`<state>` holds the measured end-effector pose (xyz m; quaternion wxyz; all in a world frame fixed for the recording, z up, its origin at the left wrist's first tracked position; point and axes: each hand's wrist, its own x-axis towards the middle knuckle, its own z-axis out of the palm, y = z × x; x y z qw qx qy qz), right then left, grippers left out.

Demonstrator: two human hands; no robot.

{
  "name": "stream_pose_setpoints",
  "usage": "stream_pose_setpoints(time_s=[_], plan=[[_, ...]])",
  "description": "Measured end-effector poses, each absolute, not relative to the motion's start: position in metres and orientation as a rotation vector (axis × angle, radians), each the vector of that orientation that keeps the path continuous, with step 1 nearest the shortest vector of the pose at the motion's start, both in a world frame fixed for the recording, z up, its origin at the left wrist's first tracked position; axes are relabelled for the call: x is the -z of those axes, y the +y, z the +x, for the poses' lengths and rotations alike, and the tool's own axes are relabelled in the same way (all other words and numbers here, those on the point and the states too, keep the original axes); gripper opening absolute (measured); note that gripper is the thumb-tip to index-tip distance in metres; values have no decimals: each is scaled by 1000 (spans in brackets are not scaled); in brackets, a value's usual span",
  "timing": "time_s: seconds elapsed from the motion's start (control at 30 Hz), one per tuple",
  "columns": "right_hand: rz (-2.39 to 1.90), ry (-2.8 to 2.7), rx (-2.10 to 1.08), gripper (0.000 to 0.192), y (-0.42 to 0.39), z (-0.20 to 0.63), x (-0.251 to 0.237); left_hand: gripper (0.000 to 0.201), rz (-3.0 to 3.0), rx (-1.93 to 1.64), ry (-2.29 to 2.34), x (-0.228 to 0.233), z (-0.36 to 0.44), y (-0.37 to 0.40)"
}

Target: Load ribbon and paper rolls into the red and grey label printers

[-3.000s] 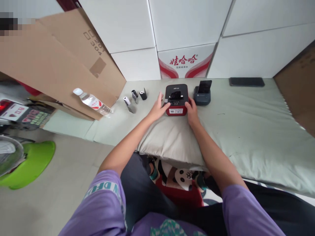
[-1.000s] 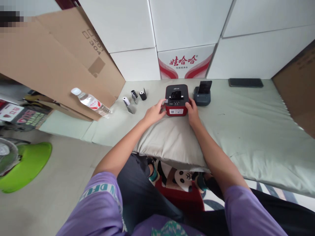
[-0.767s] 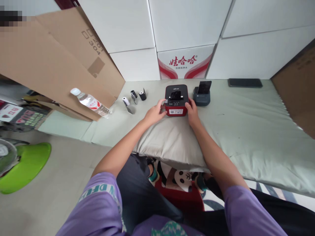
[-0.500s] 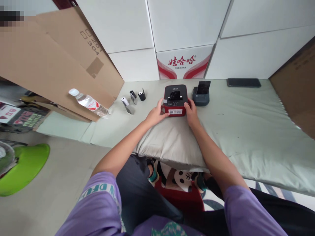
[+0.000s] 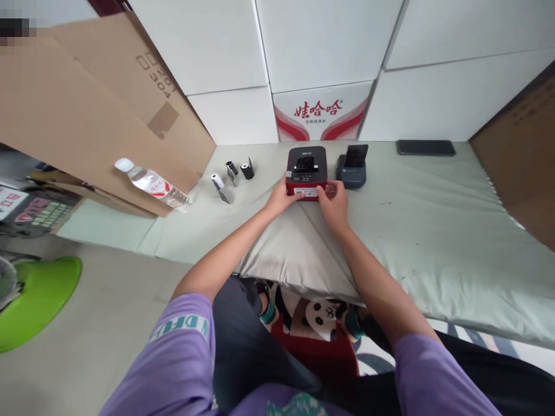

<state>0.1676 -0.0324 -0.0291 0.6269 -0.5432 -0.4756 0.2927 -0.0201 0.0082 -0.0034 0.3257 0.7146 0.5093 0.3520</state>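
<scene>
A red-sided box with a black top (image 5: 307, 155), printed with a dark device and a white front label, sits on the cloth-covered surface in front of me. My left hand (image 5: 282, 200) grips its left front corner, thumb along the front. My right hand (image 5: 335, 205) is closed at the right front corner, with fingertips against the front face and side. Just right of the box stands a small dark device (image 5: 354, 177) with a black sheet upright in it. Several small rolls (image 5: 247, 171) with loose ends stand to the left.
A water bottle (image 5: 151, 184) leans at the left by a large cardboard sheet (image 5: 108, 92). A black phone-like slab (image 5: 425, 148) lies at the back right. White cartons (image 5: 321, 115) line the back, and brown cardboard (image 5: 520, 150) borders the right.
The box has slid slightly away from me. My right hand has shifted from its right side round toward the front corner, while my left hand stays at the left corner.
</scene>
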Motion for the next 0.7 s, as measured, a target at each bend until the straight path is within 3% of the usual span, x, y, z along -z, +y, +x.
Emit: stream_pose_setpoints(time_s=[0.43, 0.7], plan=[[-1298, -1074, -694, 42, -20, 166, 49, 70, 1959, -932, 1451, 11, -13, 21], [-1215, -1156, -810, 82, -15, 164, 57, 78, 1928, -936, 1590, 12, 5, 27]])
